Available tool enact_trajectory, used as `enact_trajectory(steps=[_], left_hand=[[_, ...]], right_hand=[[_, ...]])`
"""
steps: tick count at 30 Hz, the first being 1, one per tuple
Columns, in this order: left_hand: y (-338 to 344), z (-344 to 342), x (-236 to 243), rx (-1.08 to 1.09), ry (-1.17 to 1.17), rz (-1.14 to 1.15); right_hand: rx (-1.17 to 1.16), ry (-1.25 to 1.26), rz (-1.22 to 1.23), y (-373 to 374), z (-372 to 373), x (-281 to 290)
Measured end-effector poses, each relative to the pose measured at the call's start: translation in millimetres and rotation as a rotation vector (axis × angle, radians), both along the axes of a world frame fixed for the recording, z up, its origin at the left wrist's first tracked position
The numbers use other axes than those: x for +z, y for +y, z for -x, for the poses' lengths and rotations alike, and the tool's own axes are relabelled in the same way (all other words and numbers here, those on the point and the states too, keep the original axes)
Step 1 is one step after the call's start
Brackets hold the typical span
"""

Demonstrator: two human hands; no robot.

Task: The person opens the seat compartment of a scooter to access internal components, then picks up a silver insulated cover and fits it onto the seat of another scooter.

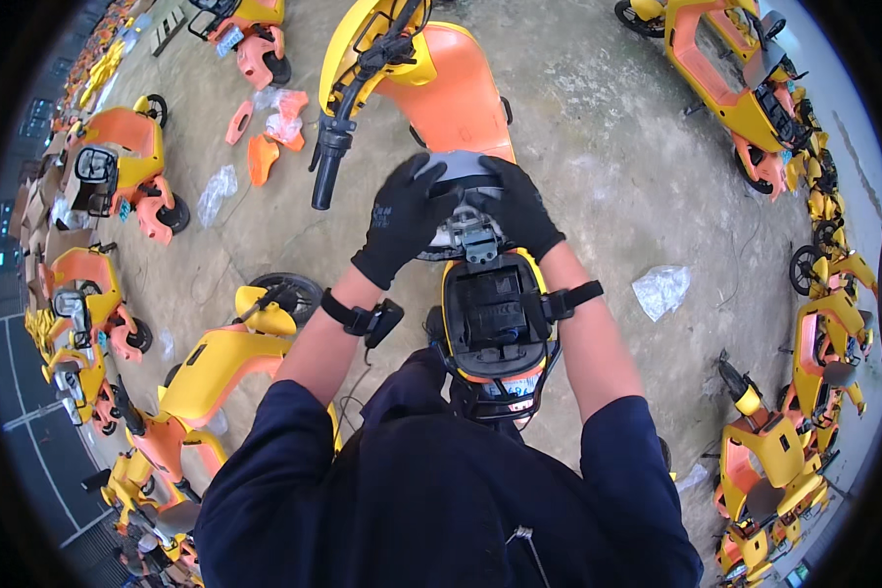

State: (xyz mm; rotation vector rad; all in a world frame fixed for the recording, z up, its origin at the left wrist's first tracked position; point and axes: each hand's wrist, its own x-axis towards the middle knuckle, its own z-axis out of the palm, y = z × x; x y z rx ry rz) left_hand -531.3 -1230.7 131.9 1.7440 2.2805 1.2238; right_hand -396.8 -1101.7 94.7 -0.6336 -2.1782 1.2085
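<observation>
Both my hands wear black gloves. My left hand (403, 218) and my right hand (519, 208) grip a grey-and-black scooter seat (458, 167) from its two sides, fingers curled over the far edge. A metal hinge bracket (479, 245) shows below the seat, between my wrists. Nearer to me is the black rear section (500, 312) of the yellow-and-orange scooter. Past the seat lie its orange footboard (461, 88) and black handlebar (331, 147). My fingertips are partly hidden by the seat and gloves.
A second yellow scooter (211, 372) stands close on my left. Several more scooters line both sides, one of them (725, 78) at the far right. Orange panels (262, 160) and clear plastic wrapping (217, 194) lie on the concrete floor, with another plastic bag (661, 291) to my right.
</observation>
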Motion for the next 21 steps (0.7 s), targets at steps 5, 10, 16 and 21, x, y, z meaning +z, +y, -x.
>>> enact_trajectory(steps=[5, 10, 16, 21], left_hand=[[17.3, 10.9, -12.9, -0.126, 0.113, 0.101], [32.5, 30.5, 2.6, -0.288, 0.07, 0.343], [20.4, 7.9, -12.1, -0.118, 0.306, 0.361], [29.7, 26.6, 7.2, -0.298, 0.263, 0.389]], right_hand=[[0.005, -0.062, 0.119, 12.7, -14.8, -1.4], [0.073, -0.128, 0.157, 20.4, -15.5, 2.1], [0.142, -0.159, 0.005, 23.8, -14.3, -5.2], [0.057, -0.139, 0.017, 24.2, -9.4, -0.2]])
